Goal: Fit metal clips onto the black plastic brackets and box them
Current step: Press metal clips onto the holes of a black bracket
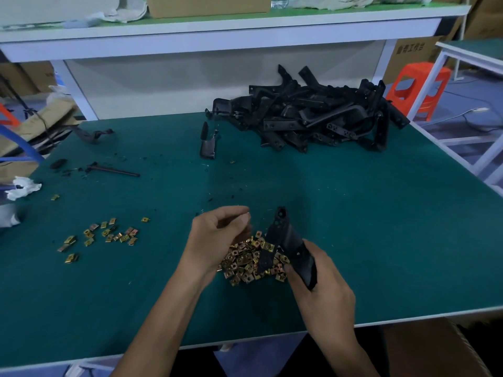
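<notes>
Right fingers (pixel 295 272) grip a black bracket (pixel 285 235) by its lower end. Left fingers (pixel 239 221) curl above the clip pile (pixel 245 261); whether they pinch a clip I cannot tell. At one o'clock a bracket heap (pixel 313 115) waits on the surface (pixel 381 227), so most work probably remains.

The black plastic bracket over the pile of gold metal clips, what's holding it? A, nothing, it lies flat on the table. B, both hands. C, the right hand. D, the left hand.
C: the right hand grips the black plastic bracket by its lower end, while the left hand is apart from it.
</notes>
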Available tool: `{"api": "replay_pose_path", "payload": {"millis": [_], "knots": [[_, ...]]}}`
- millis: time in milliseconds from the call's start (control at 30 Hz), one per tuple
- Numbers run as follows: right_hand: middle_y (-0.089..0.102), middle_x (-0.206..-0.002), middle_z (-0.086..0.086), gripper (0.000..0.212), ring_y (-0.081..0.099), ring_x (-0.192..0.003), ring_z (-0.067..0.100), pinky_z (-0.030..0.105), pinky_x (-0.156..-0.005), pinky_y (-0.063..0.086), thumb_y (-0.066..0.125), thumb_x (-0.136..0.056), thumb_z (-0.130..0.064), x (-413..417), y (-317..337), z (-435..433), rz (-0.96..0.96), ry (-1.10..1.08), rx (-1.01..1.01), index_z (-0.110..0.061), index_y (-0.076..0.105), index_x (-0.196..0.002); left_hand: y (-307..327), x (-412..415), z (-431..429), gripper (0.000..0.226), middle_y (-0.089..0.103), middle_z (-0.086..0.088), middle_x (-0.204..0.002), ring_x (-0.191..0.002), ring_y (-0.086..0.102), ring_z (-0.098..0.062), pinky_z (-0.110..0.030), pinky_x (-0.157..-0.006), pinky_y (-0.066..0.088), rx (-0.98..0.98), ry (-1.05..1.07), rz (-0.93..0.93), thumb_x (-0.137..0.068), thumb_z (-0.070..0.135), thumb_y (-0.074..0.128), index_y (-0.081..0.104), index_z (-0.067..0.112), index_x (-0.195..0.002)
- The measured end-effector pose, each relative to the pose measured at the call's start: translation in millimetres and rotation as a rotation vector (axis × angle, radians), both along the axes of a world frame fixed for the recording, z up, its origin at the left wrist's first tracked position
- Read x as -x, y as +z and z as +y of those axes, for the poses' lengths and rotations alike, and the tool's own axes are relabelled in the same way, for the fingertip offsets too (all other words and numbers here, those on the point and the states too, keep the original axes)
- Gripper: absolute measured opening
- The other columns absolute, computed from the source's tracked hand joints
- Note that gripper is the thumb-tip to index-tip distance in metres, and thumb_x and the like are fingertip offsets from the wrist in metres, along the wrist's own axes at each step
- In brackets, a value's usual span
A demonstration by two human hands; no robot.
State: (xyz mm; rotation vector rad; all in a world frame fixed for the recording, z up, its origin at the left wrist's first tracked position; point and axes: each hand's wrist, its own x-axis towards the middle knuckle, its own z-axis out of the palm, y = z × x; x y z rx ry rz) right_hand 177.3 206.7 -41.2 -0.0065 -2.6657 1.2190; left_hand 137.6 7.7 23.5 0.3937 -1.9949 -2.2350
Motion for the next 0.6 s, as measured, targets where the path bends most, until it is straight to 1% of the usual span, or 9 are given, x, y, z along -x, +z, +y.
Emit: {"api": "replay_pose_path", "payload": {"millis": [100, 200, 233, 333, 467, 600], "knots": [[0.065, -0.12, -0.018, 0.053, 0.059, -0.105, 0.008, 0.034, -0.078, 0.048, 0.062, -0.083, -0.061, -0.3, -0.6, -0.1, 0.01, 0.006, -0.006, -0.044, 0.052, -0.132, 4.9, -4.7, 3.5, 0.01, 0.069, -0.001, -0.072, -0.068, 0.065, -0.012, -0.023, -0.066, 0.058, 0.002, -0.046, 0.018, -0.096, 0.01, 0.066, 0.076, 0.01, -0.098], [0.065, -0.124, -0.018, 0.061, 0.059, -0.108, 0.009, 0.035, -0.079, 0.05, 0.054, -0.08, -0.069, -0.8, 0.1, -0.6, 0.035, 0.013, -0.007, -0.041, 0.055, -0.134, 7.6, -7.8, 7.4, 0.022, 0.063, -0.002, -0.068, -0.061, 0.058, -0.012, -0.022, -0.059, 0.053, 0.068, -0.099, 0.007, -0.098, 0.022, 0.064, 0.075, 0.005, -0.09], [0.065, -0.125, -0.018, 0.06, 0.059, -0.109, 0.008, 0.034, -0.079, 0.051, 0.055, -0.081, -0.068, -0.9, -0.2, -0.9, 0.041, 0.016, -0.01, -0.041, 0.055, -0.134, 8.9, -8.7, 8.7, 0.025, 0.062, -0.002, -0.066, -0.059, 0.056, -0.012, -0.022, -0.056, 0.051, 0.088, -0.118, 0.003, -0.098, 0.024, 0.064, 0.074, 0.004, -0.088], [0.066, -0.121, -0.017, 0.053, 0.057, -0.106, 0.006, 0.031, -0.074, 0.048, 0.066, -0.083, -0.056, -0.8, -3.3, -0.8, 0.062, 0.013, -0.015, -0.044, 0.051, -0.132, 13.4, -9.8, 10.8, 0.029, 0.059, -0.001, -0.064, -0.055, 0.052, -0.01, -0.02, -0.052, 0.047, 0.12, -0.169, -0.013, -0.097, 0.029, 0.066, 0.072, 0.005, -0.083], [0.067, -0.116, -0.015, 0.058, 0.054, -0.108, 0.009, 0.031, -0.07, 0.047, 0.075, -0.083, -0.048, 0.0, -7.1, -0.8, 0.108, 0.001, -0.029, -0.045, 0.045, -0.132, 18.9, -9.8, 10.2, 0.029, 0.06, 0.0, -0.064, -0.055, 0.052, -0.009, -0.019, -0.051, 0.047, 0.157, -0.235, -0.036, -0.097, 0.03, 0.064, 0.071, 0.008, -0.081], [0.068, -0.114, -0.014, 0.058, 0.054, -0.107, 0.009, 0.03, -0.069, 0.049, 0.075, -0.083, -0.048, 1.1, -9.6, -0.4, 0.145, 0.008, -0.04, -0.044, 0.045, -0.132, 20.8, -7.7, 9.7, 0.028, 0.059, 0.0, -0.064, -0.055, 0.051, -0.009, -0.02, -0.051, 0.046, 0.142, -0.231, -0.054, -0.099, 0.028, 0.062, 0.07, 0.01, -0.078]]}}
